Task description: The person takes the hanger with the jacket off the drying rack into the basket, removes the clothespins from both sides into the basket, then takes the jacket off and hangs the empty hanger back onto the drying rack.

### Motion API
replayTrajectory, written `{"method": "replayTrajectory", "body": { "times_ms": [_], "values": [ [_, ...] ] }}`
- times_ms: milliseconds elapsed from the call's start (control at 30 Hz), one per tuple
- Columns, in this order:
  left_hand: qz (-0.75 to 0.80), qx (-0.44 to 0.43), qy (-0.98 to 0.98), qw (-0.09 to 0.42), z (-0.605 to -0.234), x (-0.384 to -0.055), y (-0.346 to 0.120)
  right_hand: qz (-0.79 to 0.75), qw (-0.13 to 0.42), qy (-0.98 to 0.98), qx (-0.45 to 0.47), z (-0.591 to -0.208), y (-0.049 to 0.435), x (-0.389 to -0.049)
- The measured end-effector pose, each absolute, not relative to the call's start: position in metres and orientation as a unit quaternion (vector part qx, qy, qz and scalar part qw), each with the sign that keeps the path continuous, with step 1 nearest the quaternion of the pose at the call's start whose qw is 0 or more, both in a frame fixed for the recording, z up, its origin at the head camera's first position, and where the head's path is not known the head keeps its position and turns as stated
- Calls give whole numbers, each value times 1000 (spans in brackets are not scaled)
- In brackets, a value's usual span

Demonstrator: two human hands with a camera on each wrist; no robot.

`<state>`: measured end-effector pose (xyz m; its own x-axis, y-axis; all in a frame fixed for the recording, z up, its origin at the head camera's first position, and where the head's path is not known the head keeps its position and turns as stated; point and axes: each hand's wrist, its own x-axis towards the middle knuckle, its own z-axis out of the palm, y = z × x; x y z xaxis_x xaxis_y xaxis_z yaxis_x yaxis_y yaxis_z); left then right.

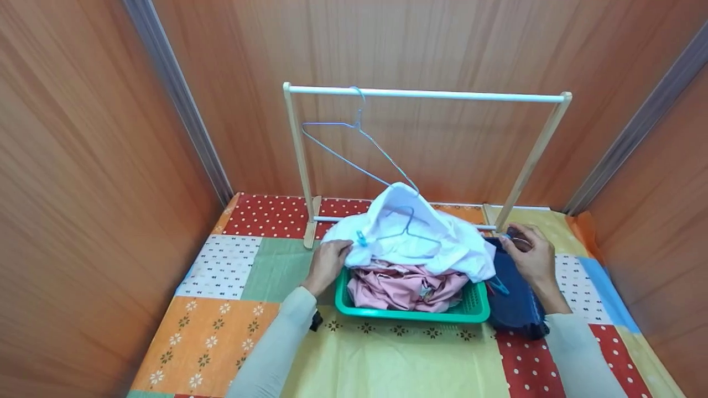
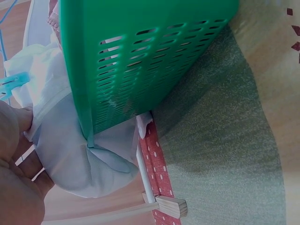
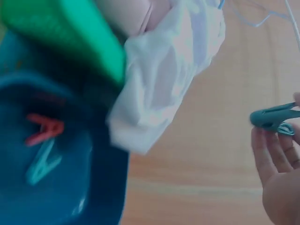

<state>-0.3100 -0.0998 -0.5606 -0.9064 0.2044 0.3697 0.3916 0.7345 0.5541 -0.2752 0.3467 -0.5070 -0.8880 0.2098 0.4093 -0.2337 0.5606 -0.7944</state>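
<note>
My left hand [image 1: 326, 266] pinches the edge of a white garment [image 1: 459, 237] that lies over a green basket [image 1: 409, 316]. Close to those fingers, a light blue clothespin [image 1: 361, 239] is on the cloth, at one end of a blue wire hanger [image 1: 408, 229] lying across the garment. Over to the right, my right hand [image 1: 530, 257] holds a teal clothespin [image 3: 274, 117] between thumb and fingers, above a dark blue bin [image 1: 517, 304]. A red clothespin [image 3: 44, 129] and a light teal clothespin [image 3: 44, 161] lie inside that bin.
A pink garment [image 1: 398, 287] fills the basket's front. Behind stands a wooden rack with a white rod [image 1: 442, 95], from which another wire hanger [image 1: 354, 126] hangs at the left. Wood panels [image 1: 442, 44] enclose the table's patchwork cloth [image 1: 276, 271].
</note>
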Motion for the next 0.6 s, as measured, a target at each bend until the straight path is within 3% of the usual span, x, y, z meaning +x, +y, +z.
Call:
{"method": "replayTrajectory", "body": {
  "times_ms": [100,433,600],
  "values": [
    [-325,-168,-919,146,-561,-309,-101,407,210,-889,-22,-515,360,-273],
    [-326,-167,-919,146,-562,-310,-102,283,20,-957,-54,-560,383,-276],
    [-325,-170,-919,146,-562,-310,-101,253,-39,-965,-50,-569,387,-276]
  ]
}}
